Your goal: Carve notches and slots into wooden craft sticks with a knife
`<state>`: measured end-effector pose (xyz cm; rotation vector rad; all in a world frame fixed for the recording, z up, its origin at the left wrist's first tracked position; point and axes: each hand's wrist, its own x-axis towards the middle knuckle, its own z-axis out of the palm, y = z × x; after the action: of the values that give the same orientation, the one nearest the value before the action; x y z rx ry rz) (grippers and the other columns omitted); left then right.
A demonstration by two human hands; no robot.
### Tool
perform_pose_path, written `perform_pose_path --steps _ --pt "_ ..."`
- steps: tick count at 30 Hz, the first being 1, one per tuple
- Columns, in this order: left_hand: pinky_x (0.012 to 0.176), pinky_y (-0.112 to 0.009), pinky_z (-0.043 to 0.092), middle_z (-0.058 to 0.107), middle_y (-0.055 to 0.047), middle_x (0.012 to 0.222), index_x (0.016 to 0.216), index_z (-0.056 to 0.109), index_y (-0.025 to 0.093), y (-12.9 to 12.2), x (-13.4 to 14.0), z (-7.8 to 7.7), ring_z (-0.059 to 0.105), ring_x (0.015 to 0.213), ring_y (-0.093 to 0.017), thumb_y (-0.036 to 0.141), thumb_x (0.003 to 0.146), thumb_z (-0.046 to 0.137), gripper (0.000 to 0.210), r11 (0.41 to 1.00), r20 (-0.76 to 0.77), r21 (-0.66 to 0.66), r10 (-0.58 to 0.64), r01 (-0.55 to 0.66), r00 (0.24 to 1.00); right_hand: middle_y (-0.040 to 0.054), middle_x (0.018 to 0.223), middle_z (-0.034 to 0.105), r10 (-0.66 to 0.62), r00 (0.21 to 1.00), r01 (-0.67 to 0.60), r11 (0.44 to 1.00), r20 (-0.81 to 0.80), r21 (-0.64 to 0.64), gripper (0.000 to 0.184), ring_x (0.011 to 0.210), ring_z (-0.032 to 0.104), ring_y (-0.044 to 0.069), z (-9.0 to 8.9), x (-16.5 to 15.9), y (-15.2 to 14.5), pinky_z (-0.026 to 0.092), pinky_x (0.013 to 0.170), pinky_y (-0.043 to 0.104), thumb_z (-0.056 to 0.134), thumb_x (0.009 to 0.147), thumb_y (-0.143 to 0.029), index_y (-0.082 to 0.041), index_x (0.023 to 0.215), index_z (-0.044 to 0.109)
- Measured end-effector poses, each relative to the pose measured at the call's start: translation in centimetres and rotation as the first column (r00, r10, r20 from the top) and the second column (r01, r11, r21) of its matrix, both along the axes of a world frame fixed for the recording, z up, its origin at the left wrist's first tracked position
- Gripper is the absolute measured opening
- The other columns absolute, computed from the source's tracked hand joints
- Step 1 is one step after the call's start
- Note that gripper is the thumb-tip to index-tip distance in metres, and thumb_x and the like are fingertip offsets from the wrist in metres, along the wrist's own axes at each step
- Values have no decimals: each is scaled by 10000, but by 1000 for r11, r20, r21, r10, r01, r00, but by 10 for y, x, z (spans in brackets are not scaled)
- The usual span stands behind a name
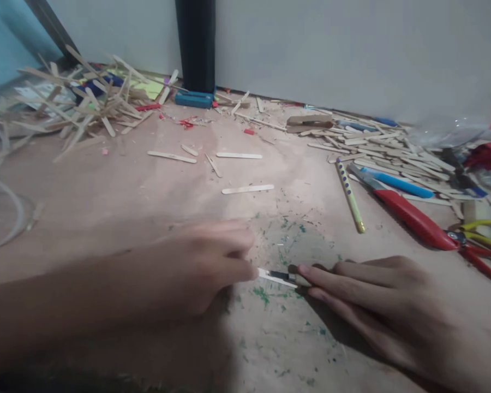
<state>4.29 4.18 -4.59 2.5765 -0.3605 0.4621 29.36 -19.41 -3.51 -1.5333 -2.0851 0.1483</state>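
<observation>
Wooden, flat and pale, the craft stick (279, 277) lay pinned between our hands at six o'clock on the brown board (147, 185). Our left hand (207, 267) was closed around one end; our right hand (368, 289) pressed its fingertips (306, 271) flat on the other. We judged ourselves mid-cut or mid-mark. Red pliers (417, 221) waited at three o'clock, loose sticks (247, 189) at twelve.

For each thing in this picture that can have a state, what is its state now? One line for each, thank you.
left hand: blurred, fingers pinched on the blade
right hand: flat on the table, fingertips on the blade's other end
blade: lying flat between both hands
red pliers: lying on the table, handles apart
yellow pencil: lying loose
craft sticks: scattered; heaped at far left and right
table: scratched, green flecks
</observation>
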Motion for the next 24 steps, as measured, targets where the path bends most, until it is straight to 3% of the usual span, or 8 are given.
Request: perform_pose_path --steps 7,15,20,24 --pt "743 -369 477 700 -21 970 1004 783 206 0 1 4 637 847 -205 -103 1044 605 359 1000 -28 7 1 -1 1000 4 884 843 42 998 -44 998 -56 -46 269 571 758 162 -3 2 -1 534 495 353 526 1384 -175 -244 1494 762" --pt "722 -360 480 722 -19 989 1009 757 233 2 -1 -1 614 821 -197 -70 1054 594 347 1000 -16 -20 -8 8 1000 -38 795 770 11 999 -10 1000 46 -16 271 482 671 150 2 -7 -4 438 443 383 531 1382 -193 -209 1528 758" --pt "715 -358 479 690 -15 926 976 739 227 4 1 2 568 759 -200 -102 1010 622 351 1000 -37 -5 -21 21 999 -20 865 831 -20 999 20 999 28 -28 295 527 734 140 1 -14 -11 509 458 339 507 1373 -160 -207 1563 728" --pt "752 -358 471 683 -7 942 1070 773 218 5 2 0 573 774 -205 -113 986 644 365 1000 -8 9 -28 28 1000 -37 813 780 -8 998 6 1000 61 28 261 454 603 124 0 -12 -9 416 420 361 529 1372 -155 -175 1491 761"
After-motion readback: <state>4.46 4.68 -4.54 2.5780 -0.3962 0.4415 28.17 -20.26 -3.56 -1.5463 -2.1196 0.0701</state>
